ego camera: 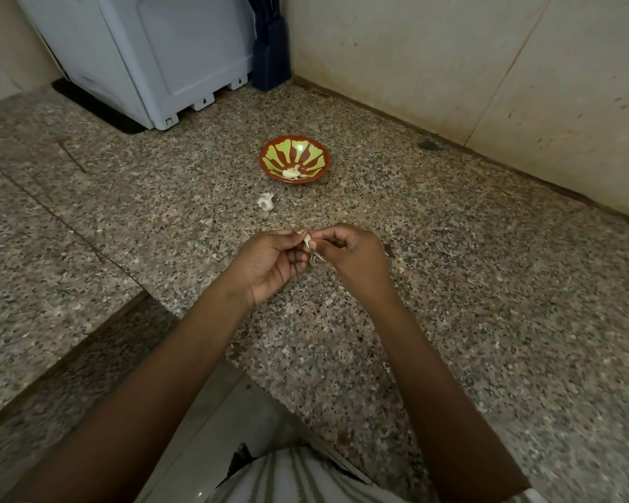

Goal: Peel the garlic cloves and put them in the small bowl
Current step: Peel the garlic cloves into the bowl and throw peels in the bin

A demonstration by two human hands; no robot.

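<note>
Head view: the left hand [269, 261] and the right hand [354, 259] meet fingertip to fingertip above the tabletop [469, 292]. Both pinch one garlic clove [307, 242] between them. The clove's long axis looks roughly upright, and a strip of loose skin [316, 260] hangs below it. Peeling seems unfinished. Ahead lies a leftover garlic piece [266, 202]. Farther still, almost straight ahead of the clove, sits the small bowl [294, 139], which holds peeled cloves [292, 172]. Neither hand is clearly nearer to it, so either could carry the clove forward.
</note>
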